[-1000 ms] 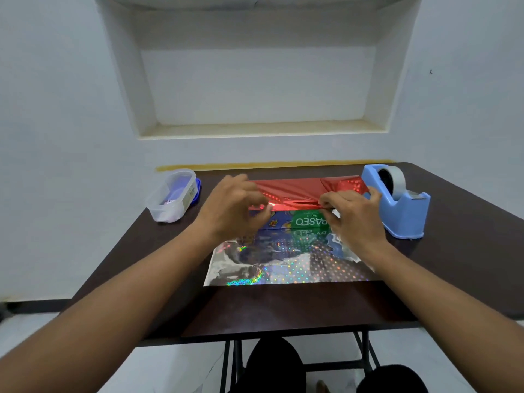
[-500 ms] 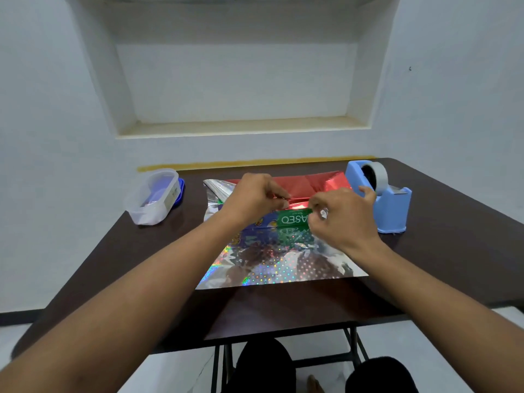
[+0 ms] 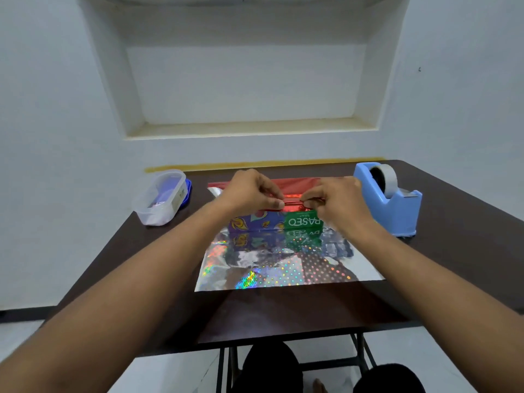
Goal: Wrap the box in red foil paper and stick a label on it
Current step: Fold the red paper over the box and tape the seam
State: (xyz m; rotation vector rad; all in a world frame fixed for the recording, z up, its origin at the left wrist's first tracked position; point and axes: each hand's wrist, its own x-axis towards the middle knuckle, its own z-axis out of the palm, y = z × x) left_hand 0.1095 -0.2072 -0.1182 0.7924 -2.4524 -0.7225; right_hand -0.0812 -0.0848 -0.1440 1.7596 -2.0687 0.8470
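A blue and green box point(image 3: 276, 222) printed PASEO lies on a sheet of foil paper point(image 3: 283, 268) on the dark table point(image 3: 453, 251). The near part of the sheet shows its shiny holographic side. The far part is folded up over the box top and shows red point(image 3: 300, 184). My left hand point(image 3: 252, 192) and my right hand point(image 3: 337, 202) both pinch the folded red edge above the box, fingertips close together. No label is visible.
A blue tape dispenser point(image 3: 390, 199) with a white roll stands at the right, close to my right hand. A clear plastic container point(image 3: 160, 197) with a blue lid under it sits at the left. A wall niche is behind the table.
The camera has tilted and shifted. My hands have drawn closer together on the red edge and now pinch it near the middle of the box.
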